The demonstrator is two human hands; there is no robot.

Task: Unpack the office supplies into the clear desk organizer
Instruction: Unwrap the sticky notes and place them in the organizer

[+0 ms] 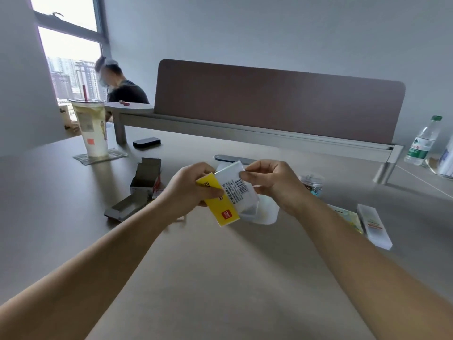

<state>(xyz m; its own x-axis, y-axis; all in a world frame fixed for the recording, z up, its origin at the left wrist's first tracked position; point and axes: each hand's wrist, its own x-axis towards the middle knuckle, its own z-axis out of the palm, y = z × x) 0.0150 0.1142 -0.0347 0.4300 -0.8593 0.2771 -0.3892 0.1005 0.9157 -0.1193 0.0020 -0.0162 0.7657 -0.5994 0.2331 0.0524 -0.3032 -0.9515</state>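
Grey counter [220, 278], frame centre: left hand [188, 190] gripping yellow-white box [226, 204], right hand [269, 182] pinching its flap; contents may spill if yanked.

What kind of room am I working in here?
Most likely a shared office: a desk with a brown divider panel, another person seated beyond it, and a high-rise window.

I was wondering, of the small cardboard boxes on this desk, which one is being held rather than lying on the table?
The yellow and white box, gripped by the left hand and right hand. The two opened grey boxes lie on the desk.
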